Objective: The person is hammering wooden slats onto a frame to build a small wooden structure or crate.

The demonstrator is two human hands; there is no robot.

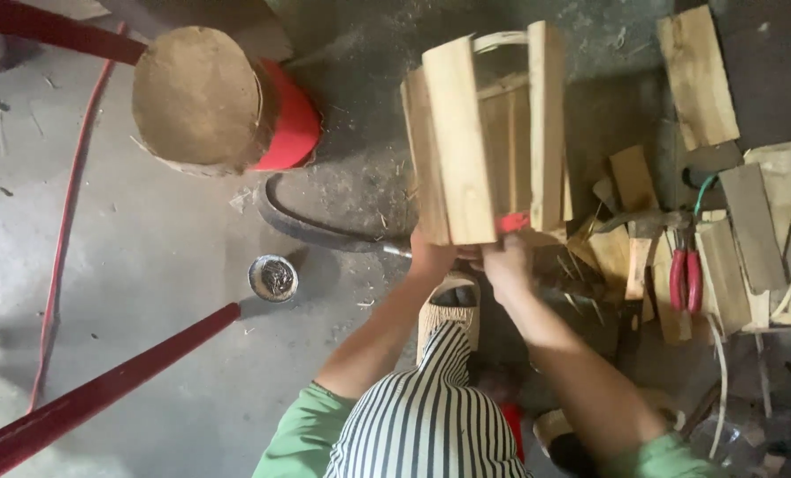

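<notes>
Nearest the camera: striped trouser leg [426, 416] and green sleeves, foot in a woven sandal [453, 305] on the concrete floor [165, 265].

Both hands meet at the near bottom edge of the slatted wooden basket [484, 133]. Left hand [431, 257] has its grip closed on the bottom of the front slat. Right hand [506, 261] is curled tight just beside it, by a small red object [513, 221] at the slat ends; probably pinching it, but fingers are blurred, can't tell for sure.

Basket is held above the floor, centre frame. Slats run near to far, long axis pointing away from the person and slightly tilted; a pale curved band closes the far end. Inside is shadowed, near rim hidden behind the hands.

Right side: clutter of loose wood slats [696, 75], some cut off by the frame edge, red-handled pliers [686, 279] lying among them, hammer-like tool [643, 221] partly buried.

Left: small round tin [273, 277] on the floor, black hose [316, 230] curving under the basket, red tubes [103, 394] crossing the corner. Far left: red stool with round tan seat [201, 97].
</notes>
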